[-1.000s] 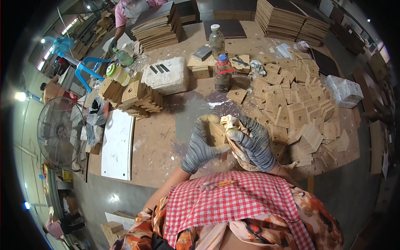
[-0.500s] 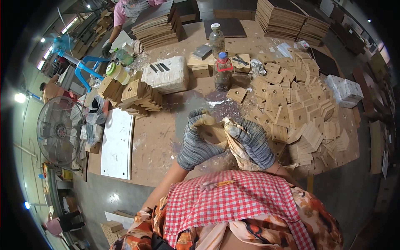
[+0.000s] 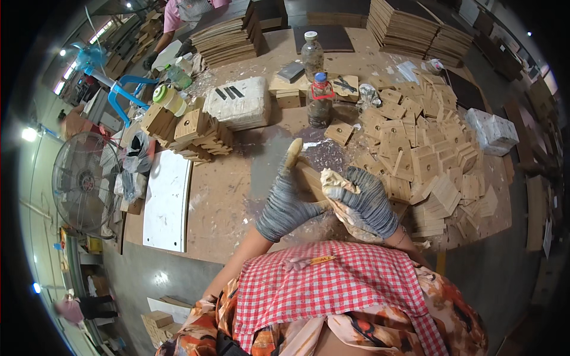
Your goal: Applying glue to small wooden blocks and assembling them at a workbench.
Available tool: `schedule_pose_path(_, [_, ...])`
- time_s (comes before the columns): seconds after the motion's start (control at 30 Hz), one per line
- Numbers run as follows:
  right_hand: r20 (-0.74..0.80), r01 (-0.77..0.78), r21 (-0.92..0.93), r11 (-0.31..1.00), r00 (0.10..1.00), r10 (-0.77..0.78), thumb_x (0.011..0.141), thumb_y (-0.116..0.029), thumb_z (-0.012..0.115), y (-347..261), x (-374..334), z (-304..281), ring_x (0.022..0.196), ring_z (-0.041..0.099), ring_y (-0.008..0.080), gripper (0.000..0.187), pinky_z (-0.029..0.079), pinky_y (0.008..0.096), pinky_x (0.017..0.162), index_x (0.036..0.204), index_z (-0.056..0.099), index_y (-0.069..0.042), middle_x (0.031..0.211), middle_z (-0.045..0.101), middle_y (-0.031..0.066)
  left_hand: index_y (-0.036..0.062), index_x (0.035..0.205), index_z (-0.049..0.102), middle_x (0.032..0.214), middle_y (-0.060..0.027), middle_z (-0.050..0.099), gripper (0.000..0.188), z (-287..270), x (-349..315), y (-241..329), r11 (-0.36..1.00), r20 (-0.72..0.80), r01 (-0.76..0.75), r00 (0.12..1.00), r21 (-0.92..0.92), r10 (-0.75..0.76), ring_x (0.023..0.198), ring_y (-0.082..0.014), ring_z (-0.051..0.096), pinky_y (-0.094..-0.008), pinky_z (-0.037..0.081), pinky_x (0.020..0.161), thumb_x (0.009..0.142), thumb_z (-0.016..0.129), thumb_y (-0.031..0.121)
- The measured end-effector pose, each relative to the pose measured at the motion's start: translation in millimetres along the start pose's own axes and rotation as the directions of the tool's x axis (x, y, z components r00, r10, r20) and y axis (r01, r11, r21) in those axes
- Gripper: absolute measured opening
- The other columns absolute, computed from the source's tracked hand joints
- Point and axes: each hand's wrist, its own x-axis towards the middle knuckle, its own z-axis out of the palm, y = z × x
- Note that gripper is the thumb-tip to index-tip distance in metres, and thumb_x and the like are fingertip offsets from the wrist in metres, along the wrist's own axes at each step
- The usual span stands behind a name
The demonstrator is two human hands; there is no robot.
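Note:
My left hand [image 3: 282,202], in a grey knitted glove with a yellowed fingertip, grips a small wooden block [image 3: 307,180] between its raised finger and its thumb. Close beside it, my right hand [image 3: 369,203], gloved the same way, is closed on a crumpled, stained cloth [image 3: 339,209]. The cloth bunches up against the block's right end. Part of the block is hidden by the left glove and the cloth. Ahead of my hands lies a single wooden block with a hole [image 3: 339,132].
To the right spreads a heap of wooden blocks [image 3: 424,163]. Stacked blocks [image 3: 193,127], a wrapped package [image 3: 238,104] and a white board [image 3: 166,202] are on the left. A bottle with a blue cap [image 3: 320,102] stands ahead. Across the table a co-worker's arm [image 3: 169,38] reaches in.
My left fingers have uncurled and now point up along the block. My right hand and the cloth have barely shifted. The co-worker's arm across the table has moved slightly.

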Motion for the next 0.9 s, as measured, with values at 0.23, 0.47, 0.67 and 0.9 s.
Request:
schedule_pose_path(0.23, [-0.032,0.613,-0.427,0.665,0.725,-0.688,0.077,-0.007,0.064,18,-2,-15,0.090,0.060,0.0292,0.033,0.051,0.0338,0.076,0.106,0.063,-0.023,0.101,0.058,0.0131,0.0008,0.122,0.052,0.112,-0.0131,0.061,0.061,-32,4,-13,0.629,0.464,0.751,0.639,-0.203,-0.613,0.097,-0.0196,0.061,-0.0326,0.055,0.075,0.072,0.078,0.025])
schedule_pose_path(0.47, [-0.091,0.073,0.370,0.926,0.995,-0.042,0.075,-0.023,0.074,-3,8,-23,0.094,0.058,0.0140,0.039,0.047,0.0266,0.083,0.105,0.062,-0.002,0.099,0.062,0.0078,-0.0074,0.108,0.059,0.089,-0.0122,0.066,0.043,-18,-4,3,0.688,0.384,0.702,0.696,-0.186,-0.607,0.076,-0.0181,0.065,-0.0303,0.057,0.062,0.078,0.073,0.022])
schedule_pose_path(0.67, [-0.124,0.417,-0.142,0.898,0.892,-0.434,0.080,-0.020,0.066,-15,15,-6,0.107,0.054,0.0220,0.039,0.042,0.0335,0.094,0.113,0.057,-0.001,0.115,0.058,0.0107,-0.0078,0.102,0.061,0.080,-0.0127,0.067,0.047,-2,-5,14,0.802,0.317,0.584,0.790,-0.127,-0.525,0.068,-0.0159,0.066,-0.0269,0.055,0.060,0.078,0.073,0.030])
schedule_pose_path(0.9, [-0.132,0.425,-0.120,0.897,0.889,-0.438,0.080,-0.016,0.068,23,9,-10,0.072,0.048,0.0197,0.013,0.043,0.0312,0.066,0.091,0.062,-0.014,0.080,0.048,0.0037,-0.0076,0.101,0.061,0.079,-0.0140,0.066,0.048,-7,-12,8,0.698,0.264,0.653,0.757,-0.292,-0.598,0.069,-0.0162,0.065,-0.0272,0.056,0.053,0.077,0.074,0.032])
